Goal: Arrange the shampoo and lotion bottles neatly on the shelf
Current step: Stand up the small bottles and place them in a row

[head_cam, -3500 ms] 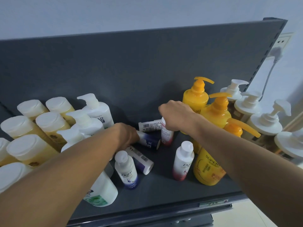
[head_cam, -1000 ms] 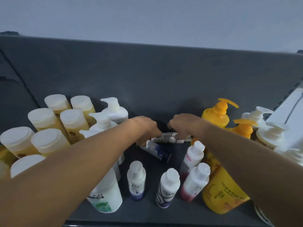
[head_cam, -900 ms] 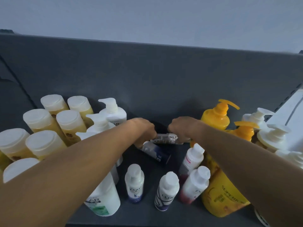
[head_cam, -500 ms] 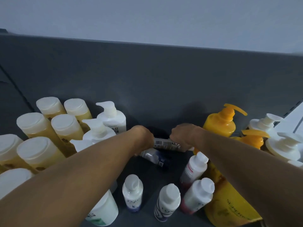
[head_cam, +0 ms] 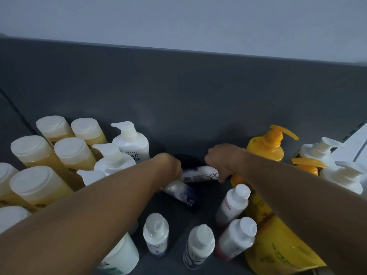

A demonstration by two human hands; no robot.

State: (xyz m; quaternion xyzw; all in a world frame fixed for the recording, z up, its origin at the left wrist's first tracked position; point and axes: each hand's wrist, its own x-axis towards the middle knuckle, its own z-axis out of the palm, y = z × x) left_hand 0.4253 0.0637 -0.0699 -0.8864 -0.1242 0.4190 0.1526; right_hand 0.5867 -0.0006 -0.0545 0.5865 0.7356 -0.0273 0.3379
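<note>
Head view: both hands grip lying white bottle on shelf

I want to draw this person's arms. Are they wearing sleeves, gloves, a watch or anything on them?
No. Both forearms are bare right down the picture, with no sleeves showing. The left hand and the right hand wear no gloves, and no watch or bracelet shows at either wrist. The fingers curl away from the camera, so rings cannot be checked.
</note>
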